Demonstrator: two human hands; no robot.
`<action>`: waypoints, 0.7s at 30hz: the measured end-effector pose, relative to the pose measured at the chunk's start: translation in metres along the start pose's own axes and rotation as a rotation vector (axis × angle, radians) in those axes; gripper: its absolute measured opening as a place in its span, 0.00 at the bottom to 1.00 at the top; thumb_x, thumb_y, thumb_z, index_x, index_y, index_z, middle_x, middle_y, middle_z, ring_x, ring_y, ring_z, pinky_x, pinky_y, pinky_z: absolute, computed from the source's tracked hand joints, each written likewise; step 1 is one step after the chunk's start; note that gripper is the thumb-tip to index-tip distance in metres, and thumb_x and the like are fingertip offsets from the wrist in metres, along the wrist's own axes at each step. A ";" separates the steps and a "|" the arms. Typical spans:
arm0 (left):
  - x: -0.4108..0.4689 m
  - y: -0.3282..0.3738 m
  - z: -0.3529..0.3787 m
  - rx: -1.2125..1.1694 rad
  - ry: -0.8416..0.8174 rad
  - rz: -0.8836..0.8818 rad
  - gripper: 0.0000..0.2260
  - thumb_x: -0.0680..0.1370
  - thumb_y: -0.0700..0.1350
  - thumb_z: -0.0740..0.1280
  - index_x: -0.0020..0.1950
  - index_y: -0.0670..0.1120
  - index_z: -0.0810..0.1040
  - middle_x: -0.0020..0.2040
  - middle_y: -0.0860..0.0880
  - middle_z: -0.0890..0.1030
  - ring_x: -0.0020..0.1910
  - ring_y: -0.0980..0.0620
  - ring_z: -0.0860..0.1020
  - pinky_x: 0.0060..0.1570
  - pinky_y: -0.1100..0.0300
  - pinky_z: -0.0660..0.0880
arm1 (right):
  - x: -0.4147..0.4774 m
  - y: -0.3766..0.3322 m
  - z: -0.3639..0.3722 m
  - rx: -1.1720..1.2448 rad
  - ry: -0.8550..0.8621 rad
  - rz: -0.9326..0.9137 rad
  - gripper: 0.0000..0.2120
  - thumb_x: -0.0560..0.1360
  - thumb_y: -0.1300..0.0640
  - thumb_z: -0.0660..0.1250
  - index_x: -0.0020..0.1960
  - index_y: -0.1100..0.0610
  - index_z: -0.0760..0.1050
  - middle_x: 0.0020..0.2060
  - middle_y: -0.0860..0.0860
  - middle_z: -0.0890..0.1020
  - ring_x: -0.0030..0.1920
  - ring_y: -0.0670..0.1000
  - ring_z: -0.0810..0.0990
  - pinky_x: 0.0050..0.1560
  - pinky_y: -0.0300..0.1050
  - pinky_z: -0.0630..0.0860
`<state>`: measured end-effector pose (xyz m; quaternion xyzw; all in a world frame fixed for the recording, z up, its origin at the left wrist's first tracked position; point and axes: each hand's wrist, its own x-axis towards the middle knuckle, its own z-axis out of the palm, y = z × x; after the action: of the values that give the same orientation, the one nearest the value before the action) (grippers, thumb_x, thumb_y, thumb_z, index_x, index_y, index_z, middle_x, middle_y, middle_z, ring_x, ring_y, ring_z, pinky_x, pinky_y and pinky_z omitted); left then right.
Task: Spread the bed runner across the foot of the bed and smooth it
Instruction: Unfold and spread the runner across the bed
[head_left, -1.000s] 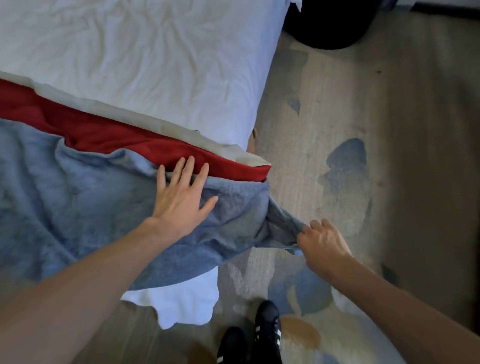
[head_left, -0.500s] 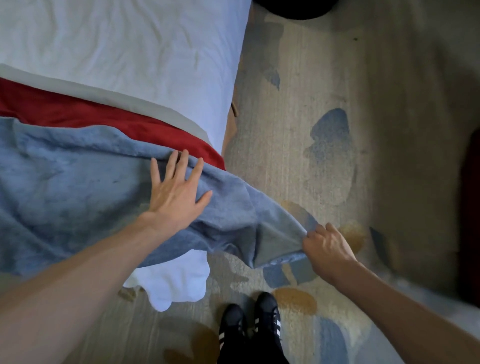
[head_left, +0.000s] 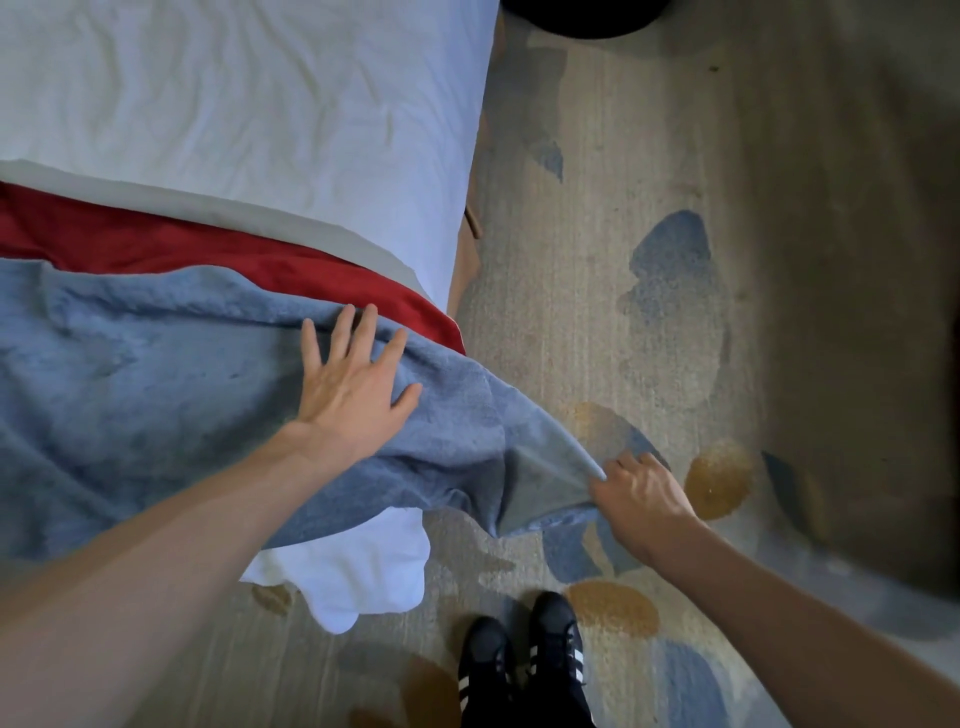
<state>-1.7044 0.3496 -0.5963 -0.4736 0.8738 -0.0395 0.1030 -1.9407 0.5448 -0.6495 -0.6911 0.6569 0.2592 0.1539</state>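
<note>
A fuzzy blue bed runner (head_left: 156, 395) lies across the foot of the bed (head_left: 260, 104), over a red cloth (head_left: 218, 254) with a beige border. My left hand (head_left: 353, 384) presses flat on the runner near the bed's corner, fingers straight and spread. The runner's end hangs off the bed's right side, and my right hand (head_left: 639, 499) pinches its corner out over the floor. The blue fabric is stretched taut between the two hands.
White sheet (head_left: 358, 571) hangs below the runner at the bed's corner. A patterned carpet (head_left: 623, 260) with blue and orange blotches covers the floor to the right. My black shoes (head_left: 524, 670) stand at the bottom. A dark round object (head_left: 587, 15) sits at the top edge.
My right hand has drawn the runner's corner further out to the right and down. The left hand stays flat on the runner. The view has shifted slightly.
</note>
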 end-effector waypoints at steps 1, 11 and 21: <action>0.003 -0.001 -0.002 0.008 0.000 0.002 0.29 0.77 0.61 0.54 0.75 0.52 0.57 0.77 0.43 0.52 0.75 0.43 0.47 0.70 0.36 0.42 | 0.001 0.002 -0.001 0.002 -0.009 -0.006 0.11 0.73 0.63 0.66 0.54 0.55 0.76 0.51 0.53 0.79 0.54 0.54 0.75 0.56 0.48 0.68; 0.040 -0.024 -0.037 0.001 0.009 -0.027 0.26 0.78 0.58 0.56 0.74 0.50 0.61 0.77 0.42 0.54 0.75 0.42 0.48 0.70 0.37 0.42 | 0.050 0.006 -0.087 0.127 0.189 -0.112 0.09 0.77 0.60 0.62 0.57 0.57 0.72 0.51 0.55 0.78 0.52 0.56 0.75 0.54 0.49 0.68; 0.087 -0.075 -0.048 0.018 -0.031 0.058 0.11 0.79 0.45 0.60 0.61 0.52 0.74 0.61 0.51 0.73 0.63 0.50 0.67 0.66 0.48 0.54 | 0.130 -0.038 -0.173 0.313 0.310 -0.078 0.14 0.73 0.64 0.65 0.57 0.56 0.70 0.52 0.55 0.77 0.54 0.57 0.75 0.54 0.48 0.68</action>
<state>-1.6992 0.2343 -0.5495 -0.4478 0.8850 -0.0368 0.1219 -1.8753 0.3450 -0.5851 -0.7152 0.6777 0.0388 0.1665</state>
